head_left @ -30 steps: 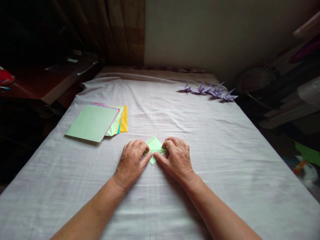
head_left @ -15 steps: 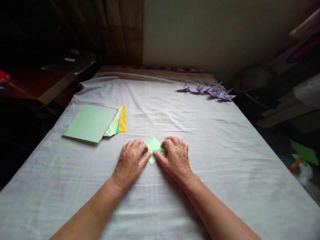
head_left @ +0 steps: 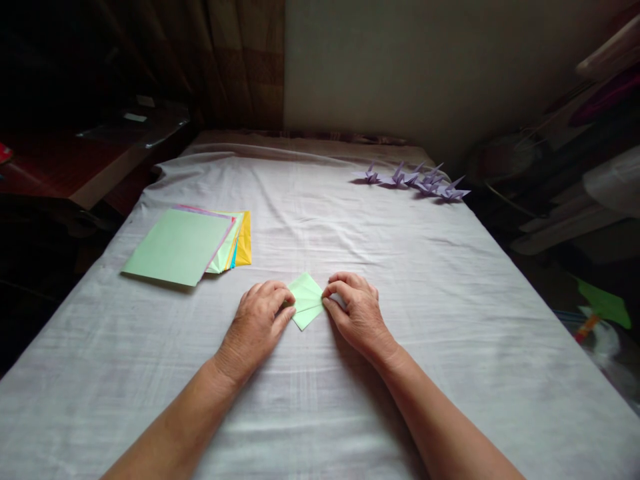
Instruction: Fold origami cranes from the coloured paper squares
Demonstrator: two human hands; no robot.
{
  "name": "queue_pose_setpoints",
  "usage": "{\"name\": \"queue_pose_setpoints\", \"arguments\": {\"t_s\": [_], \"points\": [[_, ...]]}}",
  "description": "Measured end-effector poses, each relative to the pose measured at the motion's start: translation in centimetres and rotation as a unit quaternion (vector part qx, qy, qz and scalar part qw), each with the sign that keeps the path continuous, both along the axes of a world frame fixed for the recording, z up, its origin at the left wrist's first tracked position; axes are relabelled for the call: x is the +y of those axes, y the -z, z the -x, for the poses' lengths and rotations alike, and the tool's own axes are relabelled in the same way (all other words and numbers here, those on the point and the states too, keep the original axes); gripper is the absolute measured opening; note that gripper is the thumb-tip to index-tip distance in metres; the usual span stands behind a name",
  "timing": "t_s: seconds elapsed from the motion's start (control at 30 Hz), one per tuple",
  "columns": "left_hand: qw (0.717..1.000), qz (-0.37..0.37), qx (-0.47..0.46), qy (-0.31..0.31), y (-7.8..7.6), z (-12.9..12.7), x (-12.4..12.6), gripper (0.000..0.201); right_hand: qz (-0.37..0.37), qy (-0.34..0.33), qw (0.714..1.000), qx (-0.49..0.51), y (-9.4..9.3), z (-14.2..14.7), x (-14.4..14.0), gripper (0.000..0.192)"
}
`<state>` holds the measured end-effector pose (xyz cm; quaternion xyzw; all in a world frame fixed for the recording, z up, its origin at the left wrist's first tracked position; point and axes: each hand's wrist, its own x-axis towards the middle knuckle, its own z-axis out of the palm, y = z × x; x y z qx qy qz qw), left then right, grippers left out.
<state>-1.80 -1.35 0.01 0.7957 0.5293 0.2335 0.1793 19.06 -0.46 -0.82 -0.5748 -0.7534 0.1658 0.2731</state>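
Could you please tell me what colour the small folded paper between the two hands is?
Light green: the folded paper, seen in the head view.

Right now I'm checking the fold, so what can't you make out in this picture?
- Head view: both side corners of the folded green paper are hidden under the left hand and right hand.
- The purple paper cranes are too small to count.
- Dark shelf at left: contents lost in shadow.

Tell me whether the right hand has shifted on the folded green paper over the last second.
Yes. The right hand has slid right, off the green paper, so more of the paper shows; only its fingertips now touch the right corner.
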Motion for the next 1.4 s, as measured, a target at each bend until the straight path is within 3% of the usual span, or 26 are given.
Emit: {"name": "queue_pose_setpoints", "arguments": {"t_s": [0.2,0.3,0.4,0.47,0.53,0.7,0.87,0.97,1.1,1.4], "points": [[1.000,-0.005,-0.008,0.009,-0.5,0.2,0.1,0.008,-0.010,0.002,1.000,0.010,0.1,0.0,0.0,0.011],[0.999,-0.025,0.022,-0.019,-0.5,-0.5,0.0,0.005,-0.021,0.005,1.000,0.002,0.1,0.3,-0.1,0.011],[0.995,-0.048,0.074,-0.051,-0.4,-1.2,-0.1,0.014,-0.031,0.020,0.999,-0.020,-0.1,0.9,-0.3,0.002],[0.993,-0.051,0.092,-0.060,-0.4,-1.5,-0.1,0.017,-0.035,0.033,0.998,-0.038,-0.2,1.2,-0.4,0.009],[0.993,-0.042,0.092,-0.060,-0.4,-1.6,-0.1,0.015,-0.034,0.039,0.998,-0.047,-0.2,1.4,-0.4,0.013],[0.999,-0.001,0.040,-0.017,-0.3,-0.4,0.2,0.006,-0.018,0.024,0.999,-0.027,0.0,0.9,-0.2,0.002],[0.999,0.007,-0.017,0.041,-0.1,1.1,0.3,0.012,-0.037,0.017,0.999,-0.027,0.4,0.5,-0.2,0.014],[0.999,-0.023,-0.025,0.029,-0.2,1.0,-0.1,0.009,-0.043,0.011,0.999,-0.032,0.5,0.6,-0.3,0.018],[0.997,-0.074,0.015,-0.008,-0.6,-0.1,-1.1,0.011,-0.045,0.005,0.998,-0.037,0.6,0.6,-0.3,0.026],[0.990,-0.110,0.085,0.034,-0.5,-1.1,-1.6,0.013,-0.013,-0.084,0.993,-0.083,0.7,0.8,0.2,0.064]]}}
